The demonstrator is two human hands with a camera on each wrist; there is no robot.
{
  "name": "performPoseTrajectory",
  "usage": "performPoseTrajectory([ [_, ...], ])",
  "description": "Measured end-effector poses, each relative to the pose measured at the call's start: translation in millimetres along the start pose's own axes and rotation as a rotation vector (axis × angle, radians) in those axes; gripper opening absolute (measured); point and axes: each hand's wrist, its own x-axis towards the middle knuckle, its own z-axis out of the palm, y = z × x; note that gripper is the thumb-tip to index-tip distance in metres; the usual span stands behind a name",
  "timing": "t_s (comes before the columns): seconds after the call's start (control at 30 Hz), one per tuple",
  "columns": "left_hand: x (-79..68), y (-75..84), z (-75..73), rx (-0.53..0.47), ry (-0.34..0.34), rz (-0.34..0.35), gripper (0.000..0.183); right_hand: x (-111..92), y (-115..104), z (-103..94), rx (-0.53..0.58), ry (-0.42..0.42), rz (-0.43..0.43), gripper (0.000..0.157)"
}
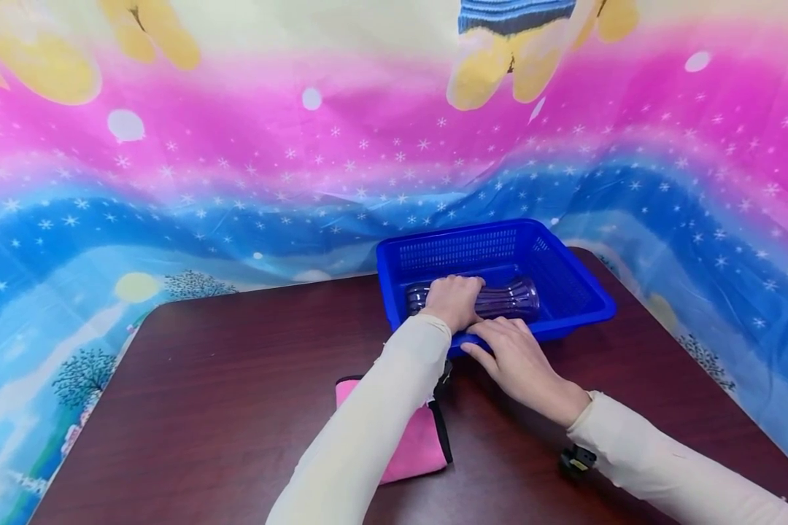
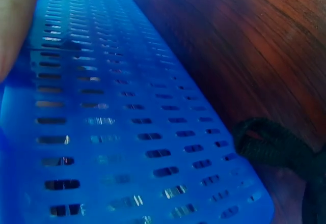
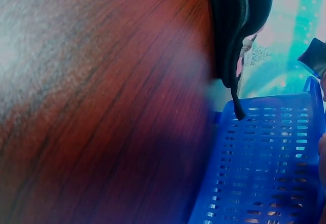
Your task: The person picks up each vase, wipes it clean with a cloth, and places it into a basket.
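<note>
A clear ribbed glass vase (image 1: 522,297) lies on its side inside a blue plastic basket (image 1: 581,295). My left hand (image 1: 455,299) reaches over the near rim and grips the vase around its middle, covering part of it. Beside it, my right hand (image 1: 519,357) holds the basket's near rim, with the thumb outside and the fingers over the top. The left wrist view is filled by the slotted basket wall (image 2: 117,132), glints of glass showing through the slots. In the right wrist view, fingertips show at the right edge by the basket (image 3: 265,152).
A pink cloth item with black edging (image 1: 420,445) lies on the dark wooden table (image 1: 236,394), partly under the left forearm. A printed curtain (image 1: 269,146) hangs along the back and sides. Dark straps sit at both wrists.
</note>
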Motion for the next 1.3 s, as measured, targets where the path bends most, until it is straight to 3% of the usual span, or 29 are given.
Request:
performPoseTrajectory([
  [0.7,-13.0,-4.7,-8.8,0.0,-0.01,0.043,0.066,-0.5,-1.0,-3.5,0.022,-0.016,0.015,0.023],
  [1.1,-19.7,-3.4,-15.5,0.039,0.035,0.099,0.064,0.6,-1.5,-4.6,0.079,-0.02,0.031,0.021],
  [1.3,-25.2,-7.6,-21.8,0.028,0.049,0.096,0.065,2.2,-2.5,-5.5,0.114,-0.024,0.052,0.024],
])
